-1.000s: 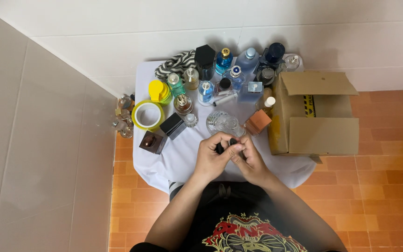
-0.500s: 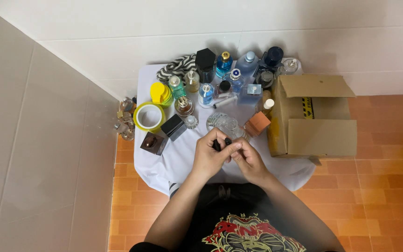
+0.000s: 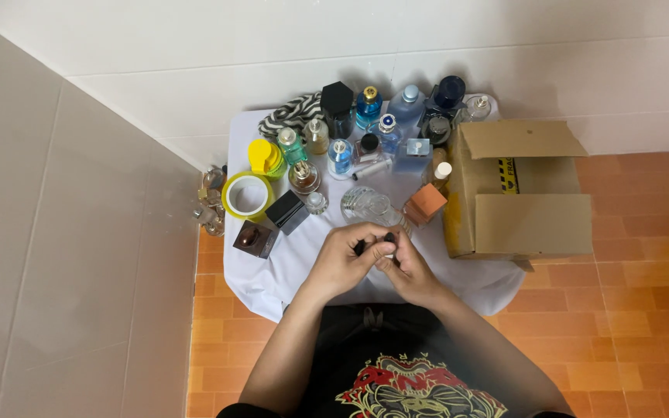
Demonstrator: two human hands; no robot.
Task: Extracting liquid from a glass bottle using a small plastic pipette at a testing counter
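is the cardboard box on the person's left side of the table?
No. The cardboard box sits at the table's right edge, flaps open; the tape roll is on the left.

arms: both bare from the lower frame edge up to the left hand (image 3: pixel 340 263) and right hand (image 3: pixel 409 271), no sleeves, watch or rings in view | torso: black shirt (image 3: pixel 396 364) at bottom centre | print: red and pale-gold graphic (image 3: pixel 421 389) on the chest | waist: dark drawstring knot (image 3: pixel 372 316)

A small white-draped table (image 3: pixel 272 271) carries perfume bottles (image 3: pixel 365 128) along its far edge, a tape roll (image 3: pixel 246 195) at the left edge, and a cardboard box (image 3: pixel 532 224) at the right edge.
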